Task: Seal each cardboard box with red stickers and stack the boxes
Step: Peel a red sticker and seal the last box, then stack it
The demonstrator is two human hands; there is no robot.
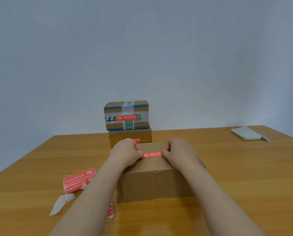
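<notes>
red sticker (152, 155) stretched flat across the top seam of the near cardboard box (156, 183), mid table (227, 176), close to the body. pinched at its left end by left hand (127, 154) and at its right end by right hand (179, 155), fingers curled on both. probably held taut to land straight and wrinkle-free over the flap join. cannot tell how much is stuck down. reads as mid-seal, pressing and smoothing not yet done. behind, just beside or touching the near box: stack of two, taped box (127, 115) on plain box (130, 136), each with a red strip on the front, so judged sealed. likely parked at the back to keep the work spot free. sticker pack (79, 180) left of the box, handy for the left hand, peeled backing paper (60, 203) just in front of it. notebook (246, 132) and pen (264, 137) far right, well apart, not involved.
</notes>
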